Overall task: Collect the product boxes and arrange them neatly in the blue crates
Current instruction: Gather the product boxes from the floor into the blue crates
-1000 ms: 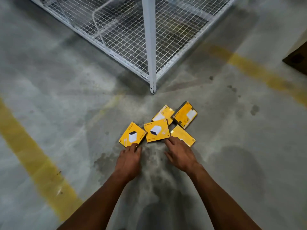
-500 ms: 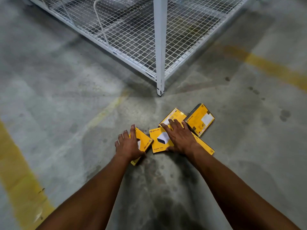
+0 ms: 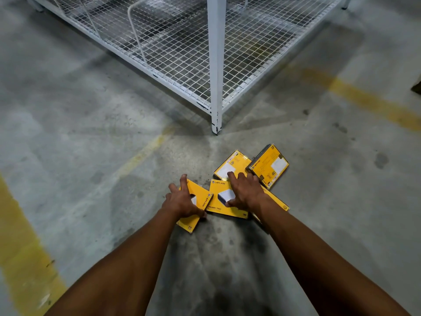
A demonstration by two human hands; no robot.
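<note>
Product boxes [image 3: 230, 207] touching, left hand [image 3: 184, 200] gripping one.

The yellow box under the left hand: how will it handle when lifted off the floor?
The box looks flat and square-edged, so probably stiff, unlikely to roll. The left hand spans it with thumb and fingers on opposite edges, suggesting it is light enough for one hand. Its glossy face may be slippery; the concrete floor offers little gap underneath.
</note>
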